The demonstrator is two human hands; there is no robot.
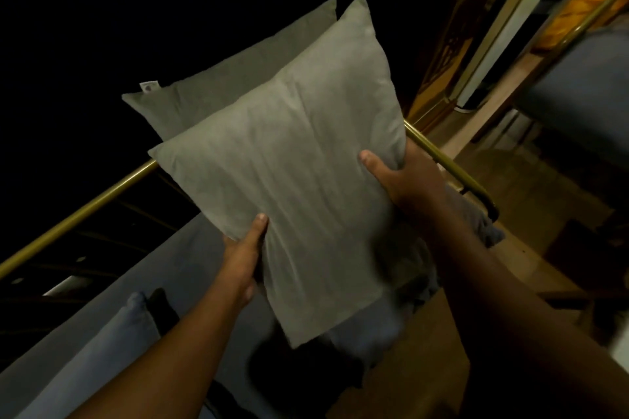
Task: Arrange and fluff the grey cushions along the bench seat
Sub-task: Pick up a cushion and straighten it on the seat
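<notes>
The left hand (243, 265) is clamped on the near left edge of the front grey cushion (289, 197), and the right hand (405, 180) on its right edge, with both thumbs laid on its face. The cushion is held above the bench seat (190, 265). A rear grey cushion (221, 78) is seen directly behind it. The writing on its white tag (147, 87) cannot be read.

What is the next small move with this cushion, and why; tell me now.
Probably set the held cushion down on the bench seat, beside the second cushion that leans at the brass rail. The left hand and right hand grip its side edges, and it hangs tilted, overlapping that one.
</notes>
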